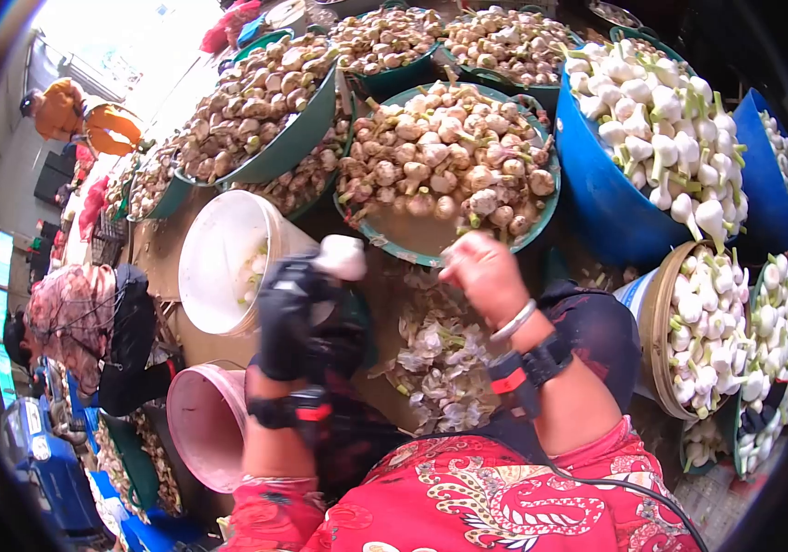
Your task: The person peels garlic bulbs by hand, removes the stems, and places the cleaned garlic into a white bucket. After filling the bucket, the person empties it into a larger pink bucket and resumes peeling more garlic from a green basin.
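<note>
My left hand [291,308], in a black glove, is closed round a white garlic bulb [341,258], held up beside the rim of a white bucket [205,262]. My right hand [489,276] is bare, with a bangle at the wrist, and its fingers are curled together. Whatever those fingers may hold is too small to make out. Just beyond it stands a green-rimmed tub [394,225] of unpeeled garlic [435,152]. Below and between my hands lies a heap of garlic skins [440,368] on the floor.
At the right are a blue tub [587,175] and a bucket [656,340] full of peeled garlic. A pink bucket [205,423] tips at lower left. More garlic tubs [293,138] line the back. Other people [81,322] are at the left. A cable [633,488] crosses my lap.
</note>
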A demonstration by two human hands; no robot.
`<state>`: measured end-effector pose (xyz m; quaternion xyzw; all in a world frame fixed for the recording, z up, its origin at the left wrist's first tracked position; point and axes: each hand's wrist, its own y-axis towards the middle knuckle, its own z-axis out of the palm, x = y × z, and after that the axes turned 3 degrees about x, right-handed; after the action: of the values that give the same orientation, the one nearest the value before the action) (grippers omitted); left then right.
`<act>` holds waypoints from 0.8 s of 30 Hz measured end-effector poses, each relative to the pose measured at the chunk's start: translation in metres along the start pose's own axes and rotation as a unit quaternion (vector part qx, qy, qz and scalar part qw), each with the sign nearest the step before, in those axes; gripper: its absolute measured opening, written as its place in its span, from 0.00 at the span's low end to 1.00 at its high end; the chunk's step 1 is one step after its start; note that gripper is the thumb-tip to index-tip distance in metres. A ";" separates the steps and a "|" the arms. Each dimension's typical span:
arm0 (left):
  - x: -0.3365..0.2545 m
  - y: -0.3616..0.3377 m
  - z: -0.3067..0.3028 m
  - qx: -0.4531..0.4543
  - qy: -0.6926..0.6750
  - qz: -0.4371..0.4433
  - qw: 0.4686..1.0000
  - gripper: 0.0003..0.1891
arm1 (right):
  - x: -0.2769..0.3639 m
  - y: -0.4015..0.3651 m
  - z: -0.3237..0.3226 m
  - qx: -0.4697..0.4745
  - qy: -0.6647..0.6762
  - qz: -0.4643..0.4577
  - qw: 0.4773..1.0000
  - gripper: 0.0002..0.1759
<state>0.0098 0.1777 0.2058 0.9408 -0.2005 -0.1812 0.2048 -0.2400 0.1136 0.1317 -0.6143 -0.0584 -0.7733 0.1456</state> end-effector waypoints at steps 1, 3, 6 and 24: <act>0.030 -0.022 -0.029 -0.027 -0.046 -0.079 0.995 0.08 | 0.012 0.001 -0.005 -0.055 0.047 0.041 0.997 0.09; 0.038 -0.044 -0.102 -0.192 -0.229 -0.326 0.897 0.13 | 0.023 0.007 -0.021 -0.127 0.103 0.061 0.985 0.13; 0.119 -0.139 -0.182 -0.143 0.009 -0.353 0.925 0.11 | 0.033 0.011 -0.026 -0.157 0.125 0.028 0.979 0.13; -0.092 -0.238 0.268 0.643 -0.411 0.157 0.627 0.14 | 0.101 0.000 -0.096 -0.121 0.277 0.067 0.951 0.06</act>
<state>-0.1096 0.3346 -0.1073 0.6153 -0.4736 -0.3392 -0.5310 -0.3496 0.0720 0.2065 -0.3915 0.1197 -0.9027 0.1320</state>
